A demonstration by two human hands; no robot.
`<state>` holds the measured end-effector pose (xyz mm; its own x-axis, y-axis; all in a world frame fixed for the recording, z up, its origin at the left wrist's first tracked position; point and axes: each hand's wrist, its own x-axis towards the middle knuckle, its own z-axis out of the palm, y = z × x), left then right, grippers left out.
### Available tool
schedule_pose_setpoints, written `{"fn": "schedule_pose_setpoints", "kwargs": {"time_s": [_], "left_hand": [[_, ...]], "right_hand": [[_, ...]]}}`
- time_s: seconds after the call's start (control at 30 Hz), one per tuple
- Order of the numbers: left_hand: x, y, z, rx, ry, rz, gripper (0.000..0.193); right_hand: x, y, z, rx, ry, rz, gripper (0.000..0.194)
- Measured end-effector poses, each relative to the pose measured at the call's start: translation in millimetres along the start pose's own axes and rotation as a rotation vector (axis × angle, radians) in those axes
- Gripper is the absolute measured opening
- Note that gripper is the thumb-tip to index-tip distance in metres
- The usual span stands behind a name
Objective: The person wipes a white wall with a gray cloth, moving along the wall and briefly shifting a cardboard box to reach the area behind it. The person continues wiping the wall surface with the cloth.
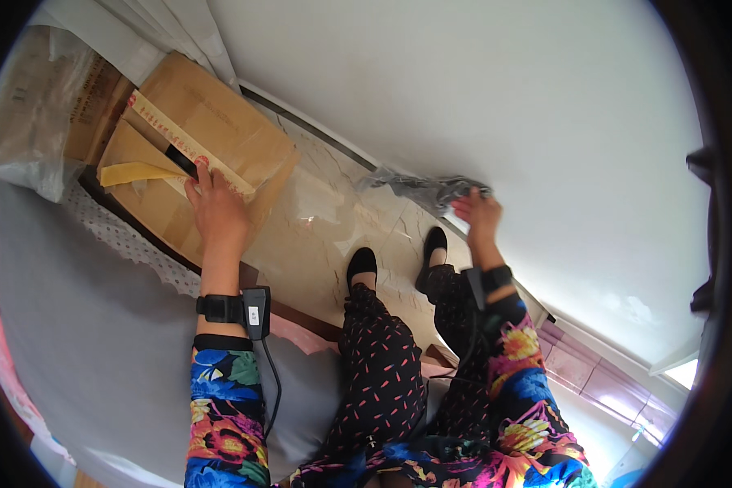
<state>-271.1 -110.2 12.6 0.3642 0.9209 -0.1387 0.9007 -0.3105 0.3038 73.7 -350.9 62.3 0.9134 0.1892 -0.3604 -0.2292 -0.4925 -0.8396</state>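
A taped cardboard box [238, 125] stands at the upper left, with a dark gap [180, 160] between its top flaps. My left hand [216, 201] rests at this gap, its thumb and fingers on the edge of a partly raised cardboard flap [135, 146]. A yellowish strip [137, 172] sticks up beside the fingers. On the right, my right hand [482, 213] grips a dark grey item in crumpled clear plastic [430, 186], held in front of the white surface. What is inside the plastic cannot be made out.
Another carton wrapped in clear plastic [33, 116] stands at the far left, near a white curtain [158, 27]. A bed with a grey cover [97, 293] lies along the left. A large white panel [463, 79] borders the marble-patterned floor [317, 207] on the right.
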Motion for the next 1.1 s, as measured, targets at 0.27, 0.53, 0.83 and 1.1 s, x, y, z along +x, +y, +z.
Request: {"fn": "schedule_pose_setpoints", "kwargs": {"time_s": [0.27, 0.53, 0.83, 1.1], "left_hand": [[2.8, -7.6, 7.6, 0.065, 0.015, 0.05, 0.05], [3.2, -6.4, 7.3, 0.057, -0.025, 0.001, 0.054], [2.4, -6.8, 8.0, 0.054, 0.009, 0.018, 0.054], [2.4, -6.7, 8.2, 0.05, -0.001, 0.025, 0.051]], "right_hand": [[16.9, 13.6, -10.2, 0.073, -0.088, 0.133, 0.021], [55.3, 66.6, 18.7, 0.112, -0.14, 0.359, 0.027], [-20.2, -33.3, -55.2, 0.055, -0.063, 0.015, 0.024], [58.7, 59.6, -23.0, 0.132, -0.05, 0.389, 0.023]]}}
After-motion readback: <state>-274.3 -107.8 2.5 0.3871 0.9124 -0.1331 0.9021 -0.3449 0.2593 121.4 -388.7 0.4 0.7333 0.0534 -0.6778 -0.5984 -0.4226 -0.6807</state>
